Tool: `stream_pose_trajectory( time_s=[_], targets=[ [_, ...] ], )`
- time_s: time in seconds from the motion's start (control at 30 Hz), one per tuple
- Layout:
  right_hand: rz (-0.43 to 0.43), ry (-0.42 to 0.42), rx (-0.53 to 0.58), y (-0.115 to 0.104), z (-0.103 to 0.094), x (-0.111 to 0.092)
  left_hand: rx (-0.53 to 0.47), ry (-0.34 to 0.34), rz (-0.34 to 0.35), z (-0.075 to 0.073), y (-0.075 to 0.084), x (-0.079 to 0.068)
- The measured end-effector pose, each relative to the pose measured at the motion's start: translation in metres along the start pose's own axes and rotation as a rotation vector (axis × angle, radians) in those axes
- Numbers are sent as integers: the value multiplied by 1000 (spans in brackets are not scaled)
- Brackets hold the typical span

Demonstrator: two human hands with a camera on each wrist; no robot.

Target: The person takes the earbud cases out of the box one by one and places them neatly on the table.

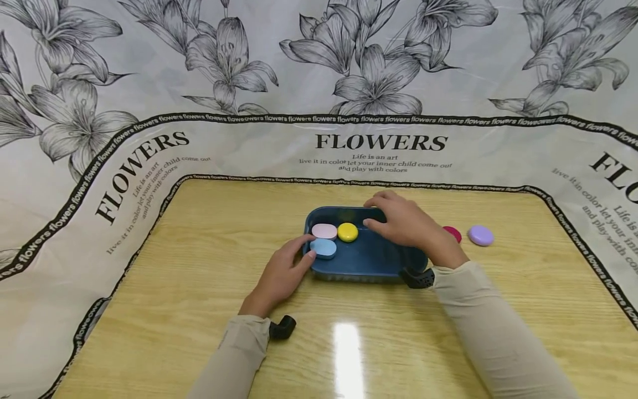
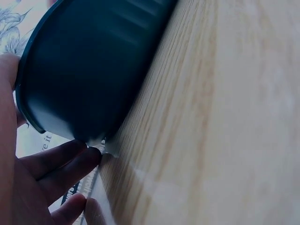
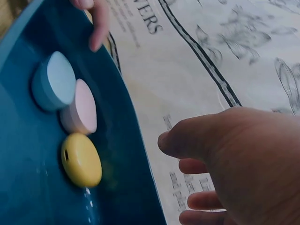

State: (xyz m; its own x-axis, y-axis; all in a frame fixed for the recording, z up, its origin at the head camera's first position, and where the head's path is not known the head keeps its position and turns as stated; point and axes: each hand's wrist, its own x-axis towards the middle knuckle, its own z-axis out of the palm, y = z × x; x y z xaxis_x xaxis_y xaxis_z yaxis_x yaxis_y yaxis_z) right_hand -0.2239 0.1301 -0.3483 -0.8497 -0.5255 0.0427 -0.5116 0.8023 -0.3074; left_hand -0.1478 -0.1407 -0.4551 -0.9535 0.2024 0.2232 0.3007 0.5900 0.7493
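Note:
A dark blue rectangular bin (image 1: 369, 260) stands on the table. Inside, at its left end, lie a light blue oval piece (image 1: 325, 249), a pale pink oval piece (image 1: 324, 231) and a round yellow piece (image 1: 348, 232) with a small dark slot visible in the right wrist view. My left hand (image 1: 285, 270) holds the bin's left rim, its thumb and forefinger over the edge and other fingers against the outer wall in the left wrist view. My right hand (image 1: 406, 220) hovers around the bin's far right rim, fingers loosely bent with nothing in them.
Right of the bin, a purple round piece (image 1: 480, 235) lies on the wooden table (image 1: 224, 238), beside a crimson one (image 1: 452, 233) partly hidden behind my right wrist. A flower-printed cloth (image 1: 384, 149) borders the table at the back and sides.

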Motion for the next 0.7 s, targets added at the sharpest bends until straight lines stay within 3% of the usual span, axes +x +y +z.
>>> stream_pose_trajectory(
  time_s=[0.57, 0.7],
  targets=[
    [-194, -74, -105, -40, 18, 19, -6, 17, 17, 0, -1, 1],
    [-194, -79, -115, -46, 19, 23, -5, 13, 24, 0, -1, 0]
  ],
)
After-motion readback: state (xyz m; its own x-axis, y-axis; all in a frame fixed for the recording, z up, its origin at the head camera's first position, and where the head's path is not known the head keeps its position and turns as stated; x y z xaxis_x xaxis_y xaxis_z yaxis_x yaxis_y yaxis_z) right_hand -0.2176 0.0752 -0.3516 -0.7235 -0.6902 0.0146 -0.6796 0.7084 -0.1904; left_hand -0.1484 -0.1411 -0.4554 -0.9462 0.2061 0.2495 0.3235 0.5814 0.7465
